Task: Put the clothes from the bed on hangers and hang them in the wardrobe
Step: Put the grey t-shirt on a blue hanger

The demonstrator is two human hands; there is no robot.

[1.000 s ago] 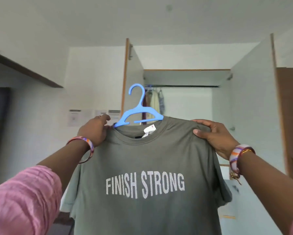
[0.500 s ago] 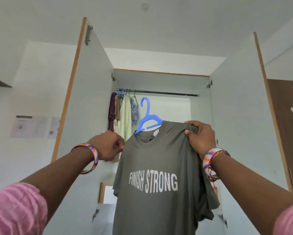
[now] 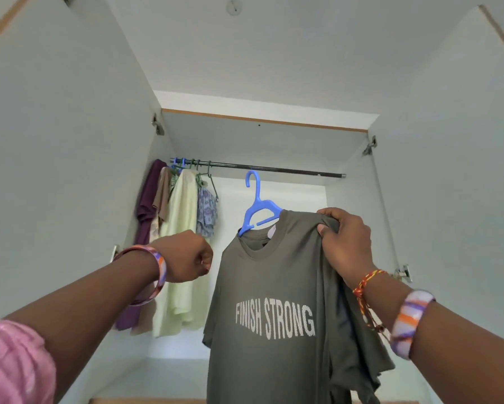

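Pale walls (image 3: 55,141), white ceiling (image 3: 303,39) (round fitting overhead).

Grey "FINISH STRONG" T-shirt (image 3: 277,301) on blue hanger (image 3: 256,207), just below wardrobe rail (image 3: 274,169)

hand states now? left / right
Left hand: fist closed, holding nothing.
Right hand: gripping the grey T-shirt at its shoulder, on the blue hanger.

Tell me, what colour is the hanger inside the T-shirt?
Blue: the hanger, seen in the head view.
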